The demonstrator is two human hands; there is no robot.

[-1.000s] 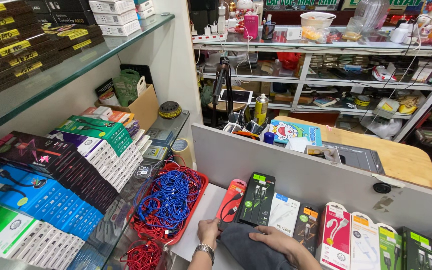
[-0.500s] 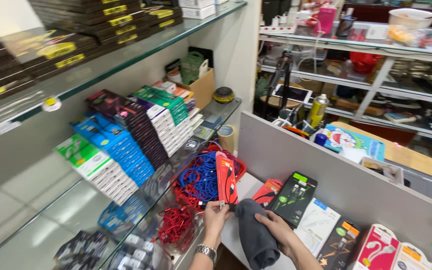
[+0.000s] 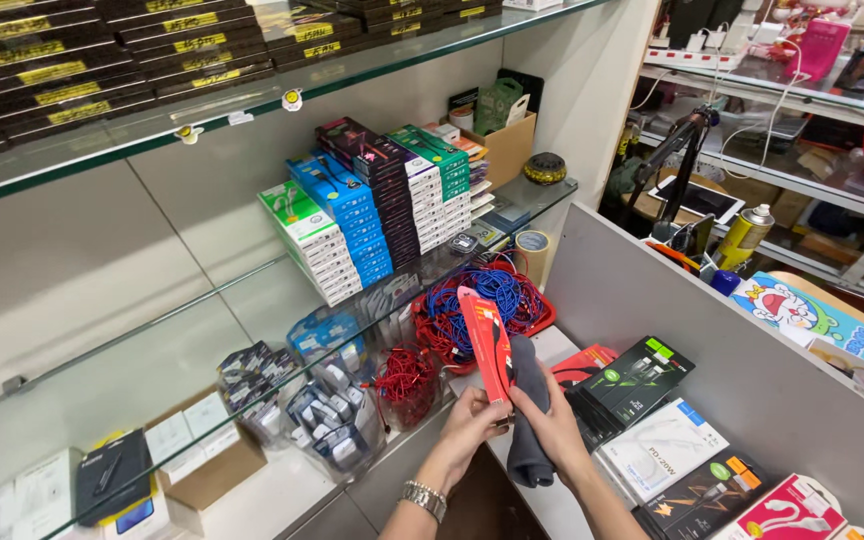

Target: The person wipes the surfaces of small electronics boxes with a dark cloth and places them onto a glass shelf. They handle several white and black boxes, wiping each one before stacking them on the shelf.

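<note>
Left hand (image 3: 470,418) pinching the lower end of a flat red cable package (image 3: 487,342), held upright just above both hands. Right hand (image 3: 552,425) closed around a dark grey cloth (image 3: 529,420), touching the package's side. Beyond the fingers, a red basket (image 3: 542,318) of blue cables (image 3: 482,295); right of the hands, boxed chargers (image 3: 642,375).

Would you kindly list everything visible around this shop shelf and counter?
red package: one, red, upright in both hands
grey cloth: one, grey, draped under the right hand
red basket: one, holds blue and red cables
stacked boxes: many, green, blue, black, white, on the glass shelf
tape roll: one, tan, beside the basket
boxed accessories: several, black, white, red, on the counter
spray can: one, gold, far desk
wristwatch: one, silver, left wrist
left hand: grips package
right hand: grips package and cloth
</note>
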